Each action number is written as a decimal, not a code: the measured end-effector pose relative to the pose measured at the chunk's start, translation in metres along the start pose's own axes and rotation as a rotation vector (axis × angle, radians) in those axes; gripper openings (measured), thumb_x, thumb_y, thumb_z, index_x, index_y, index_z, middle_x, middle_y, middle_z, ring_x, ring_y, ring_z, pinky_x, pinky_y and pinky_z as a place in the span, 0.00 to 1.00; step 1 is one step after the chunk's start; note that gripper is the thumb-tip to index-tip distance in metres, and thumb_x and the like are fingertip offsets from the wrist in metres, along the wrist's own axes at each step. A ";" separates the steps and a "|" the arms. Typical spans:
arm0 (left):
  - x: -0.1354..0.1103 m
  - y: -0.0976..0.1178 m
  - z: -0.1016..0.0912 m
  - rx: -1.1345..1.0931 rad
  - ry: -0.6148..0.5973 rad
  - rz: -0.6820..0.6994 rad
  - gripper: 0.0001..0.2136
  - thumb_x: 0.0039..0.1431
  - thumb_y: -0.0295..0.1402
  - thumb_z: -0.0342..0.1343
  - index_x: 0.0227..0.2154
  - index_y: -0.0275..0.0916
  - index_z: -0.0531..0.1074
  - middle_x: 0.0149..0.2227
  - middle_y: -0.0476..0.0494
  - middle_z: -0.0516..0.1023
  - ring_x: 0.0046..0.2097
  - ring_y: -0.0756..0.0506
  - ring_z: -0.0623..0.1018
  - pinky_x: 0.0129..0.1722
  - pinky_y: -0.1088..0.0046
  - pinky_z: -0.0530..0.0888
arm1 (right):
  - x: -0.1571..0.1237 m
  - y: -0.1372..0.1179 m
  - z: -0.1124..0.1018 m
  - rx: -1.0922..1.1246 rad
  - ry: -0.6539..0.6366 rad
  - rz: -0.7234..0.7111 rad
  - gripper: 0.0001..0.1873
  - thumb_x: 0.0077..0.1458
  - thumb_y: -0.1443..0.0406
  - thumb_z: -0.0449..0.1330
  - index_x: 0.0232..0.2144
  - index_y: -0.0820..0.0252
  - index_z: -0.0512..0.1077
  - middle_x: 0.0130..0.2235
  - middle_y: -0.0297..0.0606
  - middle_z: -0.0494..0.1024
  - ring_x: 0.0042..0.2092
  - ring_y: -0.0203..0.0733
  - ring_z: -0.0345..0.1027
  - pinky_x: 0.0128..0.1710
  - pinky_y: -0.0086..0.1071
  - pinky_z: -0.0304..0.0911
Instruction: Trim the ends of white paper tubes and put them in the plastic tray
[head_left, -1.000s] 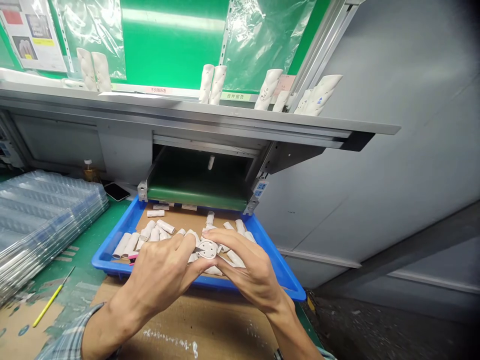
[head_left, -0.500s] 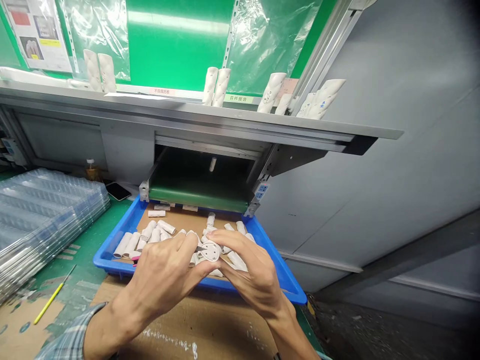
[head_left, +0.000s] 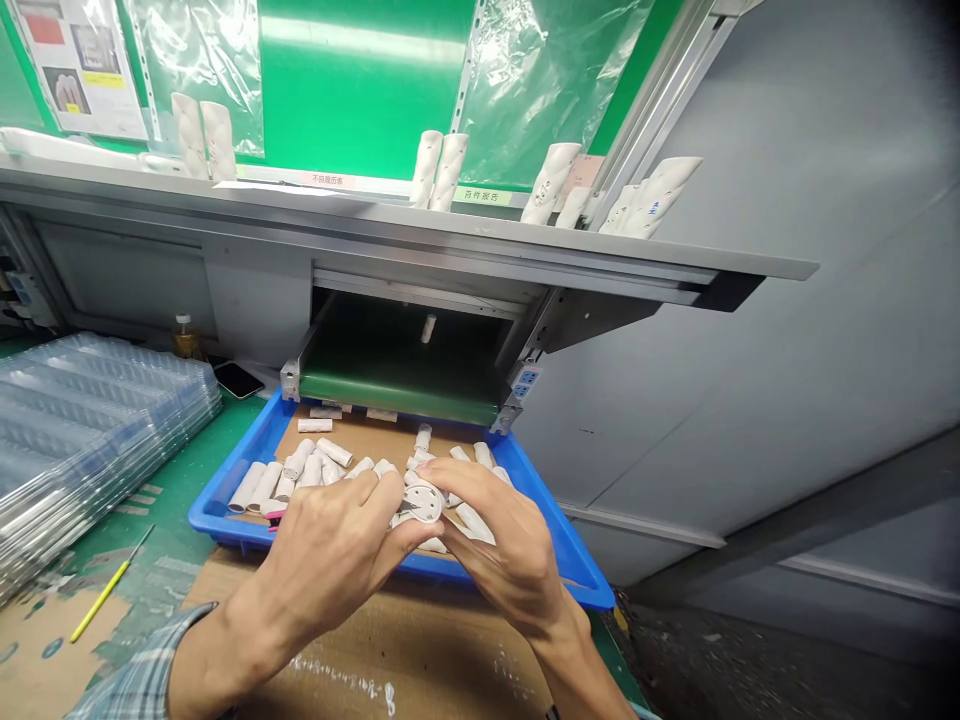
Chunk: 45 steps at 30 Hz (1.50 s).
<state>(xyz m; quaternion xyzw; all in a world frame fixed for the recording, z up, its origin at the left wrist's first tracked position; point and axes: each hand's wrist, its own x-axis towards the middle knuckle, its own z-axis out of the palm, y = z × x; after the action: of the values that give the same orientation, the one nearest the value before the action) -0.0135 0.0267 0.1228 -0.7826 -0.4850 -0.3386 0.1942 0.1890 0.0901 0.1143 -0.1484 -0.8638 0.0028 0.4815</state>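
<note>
Both my hands meet over the front of a blue tray [head_left: 225,500]. My left hand [head_left: 330,555] and my right hand [head_left: 499,550] pinch a small round white plastic part [head_left: 422,500] with holes in its face, held between the fingertips. A thin dark blade or pin seems to stick out of my left fingers toward the part. Several white cylindrical plastic pieces [head_left: 300,465] lie on brown cardboard inside the tray, behind my fingers.
A green conveyor belt [head_left: 397,385] ends just above the tray's back edge. Stacked clear blister trays [head_left: 82,420] sit at left, a yellow stick [head_left: 109,585] on the green bench, a phone [head_left: 238,378] behind. White parts stand on the shelf [head_left: 439,170]. Grey wall at right.
The white part has turned slightly between my fingertips and the view has drifted a little; both hands stay in the same place over the tray.
</note>
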 end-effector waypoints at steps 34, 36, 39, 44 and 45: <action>0.000 0.001 -0.005 0.031 0.011 0.001 0.22 0.81 0.46 0.36 0.33 0.42 0.66 0.26 0.49 0.77 0.25 0.45 0.77 0.24 0.67 0.62 | -0.002 0.002 -0.001 0.057 -0.024 0.111 0.17 0.70 0.67 0.63 0.59 0.53 0.74 0.51 0.44 0.78 0.51 0.48 0.77 0.52 0.39 0.78; 0.000 0.002 -0.004 0.042 0.015 -0.003 0.22 0.81 0.47 0.37 0.33 0.42 0.66 0.26 0.49 0.76 0.24 0.45 0.77 0.24 0.67 0.61 | -0.003 0.001 0.002 0.067 0.005 0.115 0.16 0.69 0.69 0.64 0.58 0.54 0.74 0.50 0.44 0.77 0.50 0.48 0.76 0.51 0.39 0.77; -0.001 0.003 -0.003 0.056 0.024 -0.011 0.22 0.80 0.47 0.37 0.33 0.42 0.66 0.25 0.50 0.75 0.23 0.45 0.76 0.23 0.67 0.60 | -0.004 0.001 0.007 0.061 0.051 0.114 0.16 0.68 0.70 0.64 0.56 0.54 0.73 0.49 0.43 0.76 0.49 0.48 0.76 0.49 0.39 0.77; -0.001 0.004 -0.001 0.045 0.031 -0.008 0.22 0.81 0.46 0.37 0.33 0.42 0.65 0.24 0.51 0.73 0.23 0.46 0.75 0.23 0.67 0.60 | -0.005 -0.001 0.013 0.010 0.130 0.097 0.15 0.67 0.70 0.65 0.55 0.55 0.72 0.47 0.43 0.76 0.47 0.49 0.76 0.45 0.41 0.77; -0.001 0.004 -0.001 0.043 0.031 -0.009 0.22 0.81 0.46 0.37 0.33 0.42 0.65 0.24 0.51 0.73 0.23 0.46 0.75 0.23 0.67 0.60 | -0.005 -0.001 0.014 -0.007 0.143 0.094 0.15 0.67 0.70 0.65 0.54 0.55 0.72 0.46 0.44 0.76 0.47 0.50 0.76 0.44 0.41 0.77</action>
<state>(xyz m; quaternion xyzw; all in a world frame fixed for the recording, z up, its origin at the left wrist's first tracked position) -0.0105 0.0234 0.1231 -0.7707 -0.4927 -0.3409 0.2170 0.1792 0.0894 0.1026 -0.1901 -0.8193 0.0117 0.5407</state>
